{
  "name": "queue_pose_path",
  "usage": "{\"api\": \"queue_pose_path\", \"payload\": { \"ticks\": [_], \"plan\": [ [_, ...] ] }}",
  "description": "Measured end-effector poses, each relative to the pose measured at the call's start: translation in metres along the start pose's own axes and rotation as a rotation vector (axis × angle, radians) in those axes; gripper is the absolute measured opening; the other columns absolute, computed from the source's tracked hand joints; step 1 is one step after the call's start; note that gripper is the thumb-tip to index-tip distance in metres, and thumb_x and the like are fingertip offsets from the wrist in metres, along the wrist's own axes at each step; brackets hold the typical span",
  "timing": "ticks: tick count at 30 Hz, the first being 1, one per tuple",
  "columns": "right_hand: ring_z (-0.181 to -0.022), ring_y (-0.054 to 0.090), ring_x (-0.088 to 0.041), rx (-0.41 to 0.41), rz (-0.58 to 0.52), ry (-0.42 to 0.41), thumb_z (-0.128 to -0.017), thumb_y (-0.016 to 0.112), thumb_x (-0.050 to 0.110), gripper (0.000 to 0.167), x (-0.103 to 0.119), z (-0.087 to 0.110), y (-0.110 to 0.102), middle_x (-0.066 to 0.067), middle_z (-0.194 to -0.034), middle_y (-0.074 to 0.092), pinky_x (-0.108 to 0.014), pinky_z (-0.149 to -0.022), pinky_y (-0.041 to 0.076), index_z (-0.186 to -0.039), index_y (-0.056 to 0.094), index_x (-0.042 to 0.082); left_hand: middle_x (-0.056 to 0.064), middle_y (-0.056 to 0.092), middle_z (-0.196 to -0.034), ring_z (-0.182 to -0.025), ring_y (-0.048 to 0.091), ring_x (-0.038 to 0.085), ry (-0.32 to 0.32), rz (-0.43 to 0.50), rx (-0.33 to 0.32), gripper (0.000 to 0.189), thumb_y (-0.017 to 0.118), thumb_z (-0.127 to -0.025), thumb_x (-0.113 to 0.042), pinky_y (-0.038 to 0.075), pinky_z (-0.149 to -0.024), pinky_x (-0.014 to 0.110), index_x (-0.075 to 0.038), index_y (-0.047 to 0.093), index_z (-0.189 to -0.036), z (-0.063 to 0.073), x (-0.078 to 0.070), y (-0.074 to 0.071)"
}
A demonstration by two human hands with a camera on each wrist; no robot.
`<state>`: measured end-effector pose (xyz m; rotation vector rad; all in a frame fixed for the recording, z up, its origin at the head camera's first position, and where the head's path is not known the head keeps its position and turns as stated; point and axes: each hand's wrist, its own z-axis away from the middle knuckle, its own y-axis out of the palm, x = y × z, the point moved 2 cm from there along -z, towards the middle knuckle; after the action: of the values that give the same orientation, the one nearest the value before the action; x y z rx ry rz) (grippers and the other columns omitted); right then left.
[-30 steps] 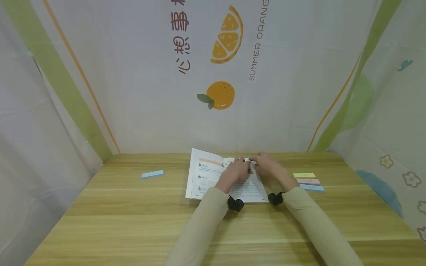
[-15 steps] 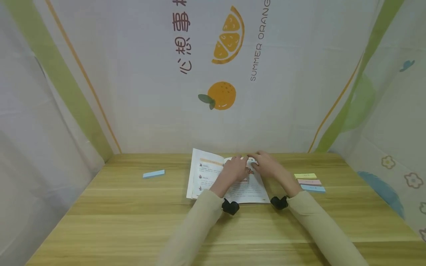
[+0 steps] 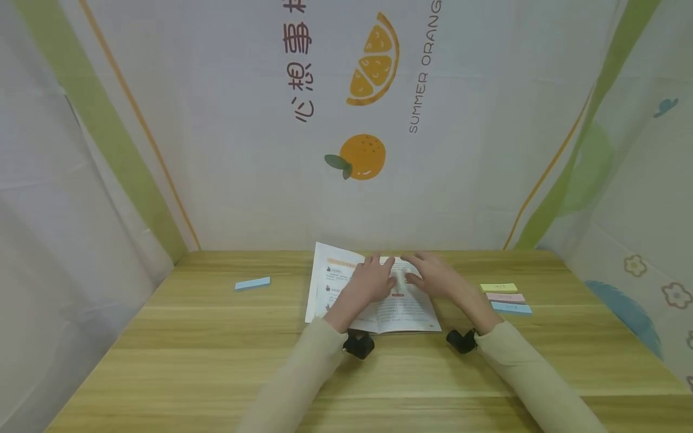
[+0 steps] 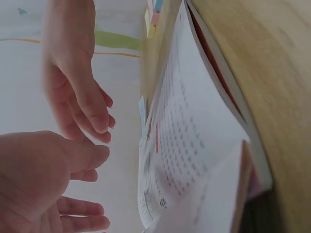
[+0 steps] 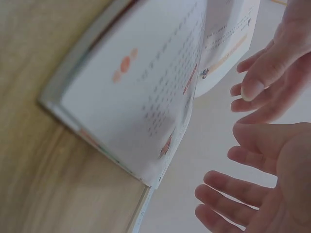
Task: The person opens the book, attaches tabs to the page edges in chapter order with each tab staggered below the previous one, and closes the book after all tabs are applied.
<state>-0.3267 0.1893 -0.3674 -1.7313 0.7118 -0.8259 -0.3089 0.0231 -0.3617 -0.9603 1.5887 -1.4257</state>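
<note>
An open book (image 3: 400,313) with printed pages lies at the back of the table, its left page raised. Over the middle of the spread is my left hand (image 3: 370,282), fingers loosely bent and holding nothing. My right hand (image 3: 437,278) hovers above the right page's far outer corner, fingers slightly spread, also without a hold. A gap separates the hands in the head view. Both wrist views show relaxed fingers apart from the paper. A pale blue strip (image 5: 140,213) shows by the book's far edge in the right wrist view; whether it is attached cannot be told.
Yellow (image 3: 498,287), pink (image 3: 506,297) and blue (image 3: 511,307) sticky-note pads lie to the right of the book. Another blue pad (image 3: 252,283) is on the left. A printed curtain (image 3: 243,150) hangs right behind the wooden table (image 3: 178,361).
My left hand has drawn back leftward from the right hand, uncovering more of the right page. The right hand's fingers have loosened near the same corner.
</note>
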Motion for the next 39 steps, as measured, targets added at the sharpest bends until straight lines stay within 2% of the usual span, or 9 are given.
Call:
{"api": "queue_pose_path", "payload": {
  "ticks": [10,18,26,30,39],
  "plan": [
    [-0.136,0.043,-0.048,0.167,-0.078,0.064,-0.104,0.058,0.025,0.055,0.009,0.015,0.0,-0.03,-0.148,0.045,-0.061,-0.108,0.038,-0.15,0.044,-0.001,0.023,0.044,-0.142,-0.133,0.045,0.035,0.025,-0.005,0.003,0.052,0.055,-0.105,-0.035,0.045,-0.104,0.046,-0.011,0.045,-0.15,0.026,0.018,0.004],
    [-0.134,0.044,-0.048,0.181,-0.077,0.017,-0.102,0.061,0.028,0.059,0.01,0.028,0.004,-0.029,-0.144,0.048,-0.061,-0.107,0.039,-0.148,0.044,-0.003,0.023,0.039,-0.147,-0.136,0.039,0.036,0.07,0.015,0.029,0.053,0.055,-0.104,-0.035,0.041,-0.108,0.048,-0.011,0.045,-0.151,0.045,0.028,0.003],
    [-0.14,0.034,-0.05,0.323,-0.134,0.095,-0.099,0.063,0.045,0.077,0.009,0.04,0.007,-0.03,-0.154,0.035,-0.064,-0.11,0.032,-0.156,0.033,0.003,0.027,0.034,-0.151,-0.139,0.035,0.04,0.052,0.057,0.037,0.053,0.056,-0.103,-0.031,0.035,-0.111,0.054,-0.009,0.045,-0.151,0.06,0.043,0.006],
    [-0.141,0.032,-0.05,0.337,-0.136,0.084,-0.095,0.067,0.049,0.087,0.008,0.047,0.009,-0.03,-0.155,0.033,-0.063,-0.112,0.031,-0.158,0.029,0.002,0.028,0.033,-0.15,-0.138,0.034,0.041,0.05,0.072,0.05,0.054,0.056,-0.103,-0.029,0.034,-0.112,0.054,-0.008,0.045,-0.151,0.067,0.051,0.008],
    [-0.143,0.03,-0.049,0.332,-0.096,0.02,-0.086,0.073,0.059,0.102,0.005,0.058,0.009,-0.031,-0.155,0.033,-0.061,-0.113,0.029,-0.156,0.031,-0.003,0.031,0.029,-0.154,-0.143,0.028,0.045,0.03,0.121,0.088,0.054,0.056,-0.104,-0.029,0.032,-0.113,0.056,-0.005,0.045,-0.151,0.085,0.063,0.007]
  ]
}}
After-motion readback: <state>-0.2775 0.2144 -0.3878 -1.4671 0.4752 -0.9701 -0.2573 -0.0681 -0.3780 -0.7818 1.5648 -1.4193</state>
